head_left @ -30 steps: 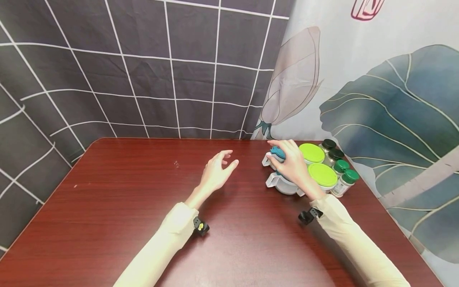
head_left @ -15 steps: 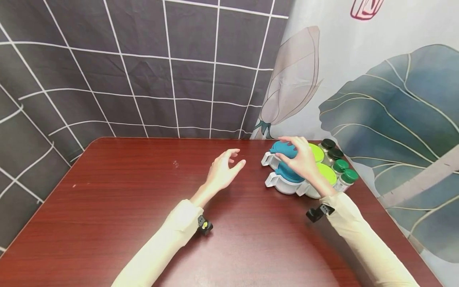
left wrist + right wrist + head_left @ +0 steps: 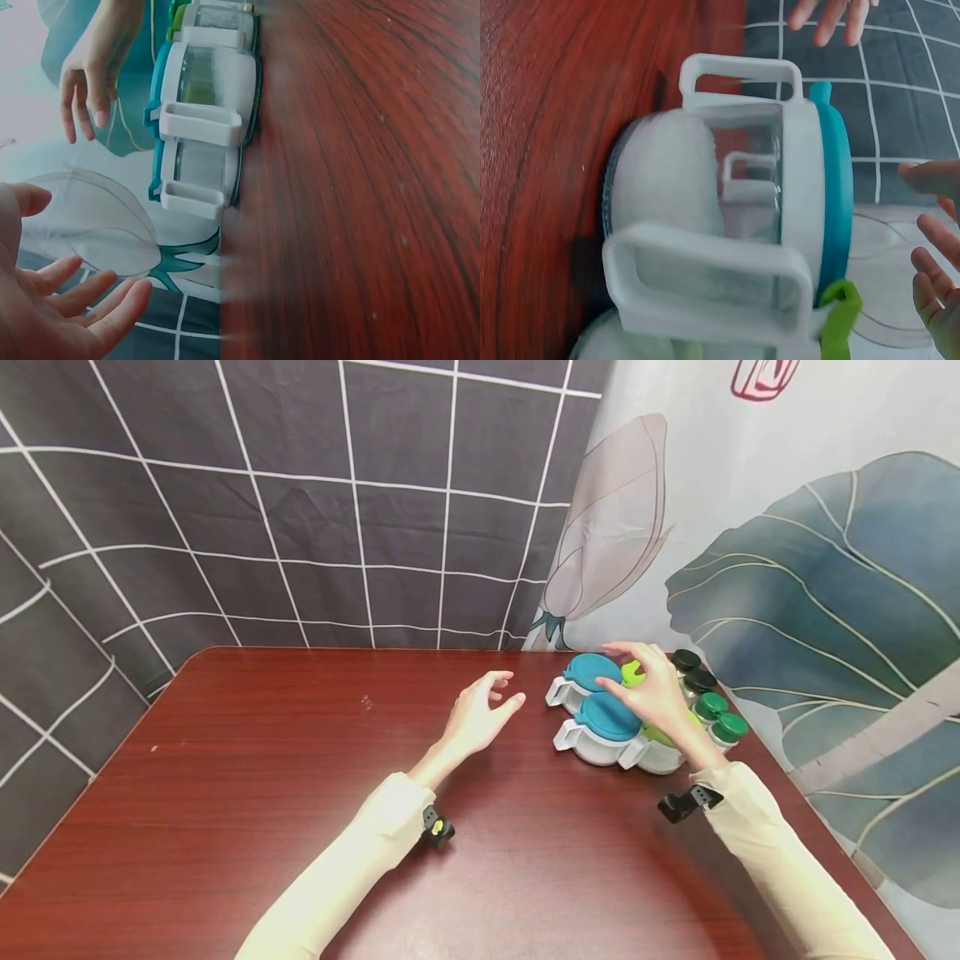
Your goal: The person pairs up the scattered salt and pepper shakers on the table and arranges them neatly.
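My right hand [image 3: 651, 693] hovers over the lime-lidded jars [image 3: 660, 737], fingers loosely bent, holding nothing. To its left, two jars with blue lids [image 3: 609, 717] and white handles stand on the table. The right wrist view shows a gap between my right fingers [image 3: 939, 244] and the blue lid [image 3: 836, 191]; white contents [image 3: 664, 169] fill part of that clear jar. Left of the jars, my left hand [image 3: 478, 718] hangs above the tabletop, thumb apart from relaxed fingers, touching nothing. The lime lids are partly hidden under my right hand.
Right of the jars stand several small bottles with green caps [image 3: 729, 727] and black caps [image 3: 686, 660]. The red-brown table [image 3: 300, 793] reaches a dark gridded curtain [image 3: 300, 510] behind and a flower-patterned curtain [image 3: 787, 635] on the right.
My right hand has moved right, from above the blue lids to above the lime ones, uncovering the blue lids. My left hand has drifted a little to the right. The jars have not moved.
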A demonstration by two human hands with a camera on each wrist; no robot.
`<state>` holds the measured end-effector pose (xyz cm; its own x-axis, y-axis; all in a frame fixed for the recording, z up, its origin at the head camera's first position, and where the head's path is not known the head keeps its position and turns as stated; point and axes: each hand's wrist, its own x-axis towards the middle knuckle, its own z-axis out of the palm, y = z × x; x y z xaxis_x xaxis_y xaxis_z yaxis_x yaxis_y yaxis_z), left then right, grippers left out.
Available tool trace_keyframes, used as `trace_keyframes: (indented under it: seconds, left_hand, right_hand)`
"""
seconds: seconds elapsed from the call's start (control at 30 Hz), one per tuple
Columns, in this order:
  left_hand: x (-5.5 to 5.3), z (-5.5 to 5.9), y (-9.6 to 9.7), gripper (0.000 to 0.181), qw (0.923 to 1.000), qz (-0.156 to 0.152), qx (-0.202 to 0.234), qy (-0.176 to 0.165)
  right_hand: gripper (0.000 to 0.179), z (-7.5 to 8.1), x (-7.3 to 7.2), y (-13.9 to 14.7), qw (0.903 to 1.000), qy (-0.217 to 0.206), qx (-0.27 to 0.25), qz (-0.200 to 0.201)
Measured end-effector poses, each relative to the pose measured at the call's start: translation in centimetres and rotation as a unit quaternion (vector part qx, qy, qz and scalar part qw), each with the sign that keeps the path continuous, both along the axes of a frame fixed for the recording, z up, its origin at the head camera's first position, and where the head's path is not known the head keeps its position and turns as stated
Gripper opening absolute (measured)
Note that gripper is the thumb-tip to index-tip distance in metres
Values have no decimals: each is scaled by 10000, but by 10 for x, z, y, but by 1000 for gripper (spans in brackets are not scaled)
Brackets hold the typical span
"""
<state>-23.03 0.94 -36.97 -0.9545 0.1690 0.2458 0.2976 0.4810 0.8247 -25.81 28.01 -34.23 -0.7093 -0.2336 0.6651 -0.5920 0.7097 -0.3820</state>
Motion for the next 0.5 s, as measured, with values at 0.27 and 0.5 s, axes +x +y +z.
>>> trace_keyframes:
  seconds: [0.27, 0.5]
  left_hand:
    - [-2, 0, 7, 45, 9996, -193, 182, -96]
    - [-1, 1, 15, 46, 9990, -326, 234, -184]
  right_hand:
    - [48, 4, 1, 14, 9999, 10, 16, -141]
    - [50, 6, 1, 27, 9995, -133, 169, -216]
